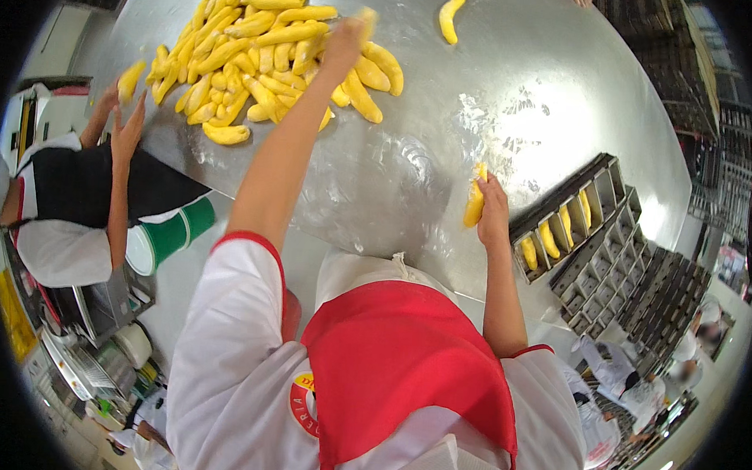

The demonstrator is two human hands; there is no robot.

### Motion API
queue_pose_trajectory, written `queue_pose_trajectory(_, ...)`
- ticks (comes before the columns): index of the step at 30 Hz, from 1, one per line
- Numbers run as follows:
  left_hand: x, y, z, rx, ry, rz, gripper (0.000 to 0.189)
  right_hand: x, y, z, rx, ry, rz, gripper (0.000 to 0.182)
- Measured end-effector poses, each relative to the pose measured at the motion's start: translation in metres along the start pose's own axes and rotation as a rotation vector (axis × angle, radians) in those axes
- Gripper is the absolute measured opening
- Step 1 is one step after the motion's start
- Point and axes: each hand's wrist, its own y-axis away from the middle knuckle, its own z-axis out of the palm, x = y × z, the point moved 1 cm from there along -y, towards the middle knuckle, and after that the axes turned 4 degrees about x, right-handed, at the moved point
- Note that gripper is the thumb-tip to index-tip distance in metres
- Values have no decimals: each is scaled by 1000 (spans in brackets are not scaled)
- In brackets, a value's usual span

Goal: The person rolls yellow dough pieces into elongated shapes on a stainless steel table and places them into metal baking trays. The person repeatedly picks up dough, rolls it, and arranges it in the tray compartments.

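Observation:
A heap of long yellow dough pieces [258,50], dusted with flour, covers the far left of the steel table [413,230]. My left hand [344,47] reaches over the heap's right side and holds a blurred yellow dough piece [368,22]. Close to the table's near edge, my right hand [494,208] grips another yellow dough roll [475,198], which stands nearly upright in my view. To its right is a strapped row of metal loaf tins [604,187]; several of its compartments each contain a yellow dough roll [548,239].
One dough roll [450,17] lies alone at the far side. Stacked metal tins [604,277] crowd the right edge. At left, a co-worker's hands [125,127] handle a dough piece [130,80]. A green bucket [177,234] stands below the table edge.

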Motion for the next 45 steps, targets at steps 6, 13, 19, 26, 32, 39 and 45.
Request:
queue_pose_trajectory(6, 82, 151, -26, -370, -318, 283, 36, 51, 14, -3, -155, 870, -579, 40)
queue_pose_trajectory(13, 72, 278, -4, -454, -635, 435, 71, 77, -21, 18, -82, 1335, -909, 60)
queue_pose_trajectory(19, 92, 204, 53, -196, -666, 350, 63, 14, -95, 46, 149, 1335, -977, 66)
queue_pose_trajectory(26, 83, 305, 0, -354, -696, 405, 43, 82, 9, -4, -162, 1208, -878, 44)
queue_pose_trajectory(32, 32, 321, 8, -259, -613, 259, 40, 19, 33, -67, -133, 239, -398, 34)
queue_pose_trajectory(39, 148, 348, 49, -520, 477, -769, 53, -128, 62, -257, 488, -115, -1036, 37)
queue_pose_trajectory(45, 269, 365, 157, -695, 624, -715, 51, -65, -44, -374, 778, 912, -866, 53)
